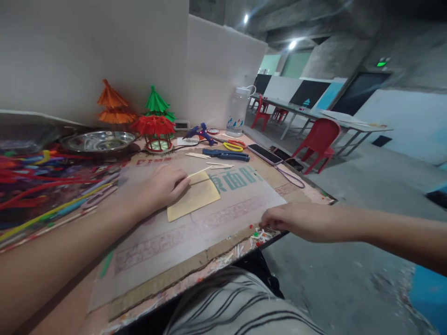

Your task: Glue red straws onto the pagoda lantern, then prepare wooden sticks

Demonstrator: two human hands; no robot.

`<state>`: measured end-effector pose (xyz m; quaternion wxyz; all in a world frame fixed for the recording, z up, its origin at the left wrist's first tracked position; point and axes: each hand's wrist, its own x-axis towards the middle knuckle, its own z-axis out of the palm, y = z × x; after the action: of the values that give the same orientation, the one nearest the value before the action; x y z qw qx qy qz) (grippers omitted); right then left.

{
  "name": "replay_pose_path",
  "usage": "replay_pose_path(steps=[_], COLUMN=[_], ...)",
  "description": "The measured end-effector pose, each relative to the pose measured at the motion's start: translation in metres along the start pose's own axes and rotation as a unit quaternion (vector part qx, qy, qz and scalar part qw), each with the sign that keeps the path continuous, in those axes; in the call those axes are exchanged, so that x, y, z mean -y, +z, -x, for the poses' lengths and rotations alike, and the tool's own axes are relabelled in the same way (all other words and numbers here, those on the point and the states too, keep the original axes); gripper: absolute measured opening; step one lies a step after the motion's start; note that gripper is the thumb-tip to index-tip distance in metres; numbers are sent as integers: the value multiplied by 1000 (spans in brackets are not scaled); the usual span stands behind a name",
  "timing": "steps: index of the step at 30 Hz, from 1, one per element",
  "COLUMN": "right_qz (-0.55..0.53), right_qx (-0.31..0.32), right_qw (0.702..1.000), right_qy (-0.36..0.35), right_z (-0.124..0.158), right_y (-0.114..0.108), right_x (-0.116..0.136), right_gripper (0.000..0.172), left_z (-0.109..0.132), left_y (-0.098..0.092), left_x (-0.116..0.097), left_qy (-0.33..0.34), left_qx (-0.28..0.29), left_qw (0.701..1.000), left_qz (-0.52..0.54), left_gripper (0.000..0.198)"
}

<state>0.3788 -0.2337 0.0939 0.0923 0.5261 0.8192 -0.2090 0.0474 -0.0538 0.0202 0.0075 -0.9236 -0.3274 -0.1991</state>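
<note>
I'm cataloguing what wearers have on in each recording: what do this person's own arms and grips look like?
The left grip and right grip are bare human hands, no gloves. Left forearm and right forearm show no sleeve, watch or bracelet. Blur leaves rings uncertain.

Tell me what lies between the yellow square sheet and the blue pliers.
A few thin pale sticks lie between the yellow square sheet and the blue pliers, as the head view shows.
</note>
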Motion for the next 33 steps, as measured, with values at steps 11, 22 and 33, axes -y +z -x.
replay_pose_path(steps=[11,22,33], right_qz=[183,126,-32], right_qx=[45,109,68], right_qw=[910,853,921], right_qy=[-370,-495,-381], right_z=[-43,-78,-60], right_y=[-24,-15,5], right_x=[30,69,43], right_gripper=[70,45,32], left_z=[2,2,2], left_y=[2,-2,-1], left_x=[1,-2,0], left_qy=[5,6,6], left_qx=[4,7,18], left_qw=[1000,1000,1000], left_qz=[-18,-4,-5], left_gripper=[43,40,42])
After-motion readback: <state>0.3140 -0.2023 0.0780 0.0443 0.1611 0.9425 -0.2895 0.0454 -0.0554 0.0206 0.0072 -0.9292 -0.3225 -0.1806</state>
